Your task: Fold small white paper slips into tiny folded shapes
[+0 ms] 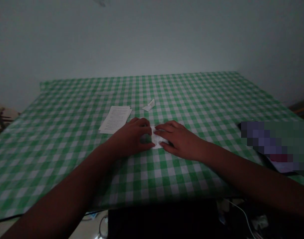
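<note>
A small folded piece of printed paper [159,139] lies on the checked cloth between my hands, partly covered by my fingers. My left hand [135,136] holds its left edge, thumb near the bottom corner and curled fingers above. From the other side, my right hand [175,137] grips the same paper, with fingertips on its upper part and the thumb at the lower edge. Just beyond my left hand rests a stack of printed paper sheets [115,119]. A small folded paper boat [149,105] stands farther back, apart from both hands.
A green and white checked tablecloth [204,103] covers the table, which meets a pale wall [142,39] at the back. At the right edge lies a dark-rimmed flat object [266,159], largely pixelated. Cables [243,214] hang below the front edge.
</note>
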`<state>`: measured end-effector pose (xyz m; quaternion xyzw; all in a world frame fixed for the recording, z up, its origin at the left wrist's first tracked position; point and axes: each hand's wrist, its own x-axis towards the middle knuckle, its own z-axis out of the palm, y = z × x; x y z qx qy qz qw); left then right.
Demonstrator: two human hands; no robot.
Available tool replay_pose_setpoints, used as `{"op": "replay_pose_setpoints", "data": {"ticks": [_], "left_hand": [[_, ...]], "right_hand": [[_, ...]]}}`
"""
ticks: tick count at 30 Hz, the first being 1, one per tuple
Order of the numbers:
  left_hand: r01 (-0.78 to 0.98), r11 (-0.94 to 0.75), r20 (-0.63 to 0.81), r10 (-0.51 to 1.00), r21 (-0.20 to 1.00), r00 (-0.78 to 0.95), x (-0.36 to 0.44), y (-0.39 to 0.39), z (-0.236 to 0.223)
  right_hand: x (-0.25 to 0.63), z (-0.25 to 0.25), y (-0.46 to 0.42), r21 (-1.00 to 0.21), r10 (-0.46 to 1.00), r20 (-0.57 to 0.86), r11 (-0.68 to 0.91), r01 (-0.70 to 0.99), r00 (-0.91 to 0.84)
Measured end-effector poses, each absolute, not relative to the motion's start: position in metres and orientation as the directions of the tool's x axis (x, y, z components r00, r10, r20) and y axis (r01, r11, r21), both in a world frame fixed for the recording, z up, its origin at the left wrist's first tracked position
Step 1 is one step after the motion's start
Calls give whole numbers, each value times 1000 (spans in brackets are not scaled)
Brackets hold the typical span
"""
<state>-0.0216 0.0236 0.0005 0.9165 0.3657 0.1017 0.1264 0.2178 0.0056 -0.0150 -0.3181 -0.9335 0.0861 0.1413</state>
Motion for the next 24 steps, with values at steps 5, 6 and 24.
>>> {"op": "replay_pose_setpoints", "data": {"ticks": [5,6,24], "left_hand": [[638,-707,97,690,306,718,-22,24,2],[638,-706,96,690,307,718,-22,23,3],[640,-696,87,696,324,713,-21,23,3]], "right_hand": [[218,-14,6,-239,608,213,791,563,-765],[218,-14,6,-232,603,215,795,560,-768],[215,-3,-4,-147,607,158,795,589,-779]]}}
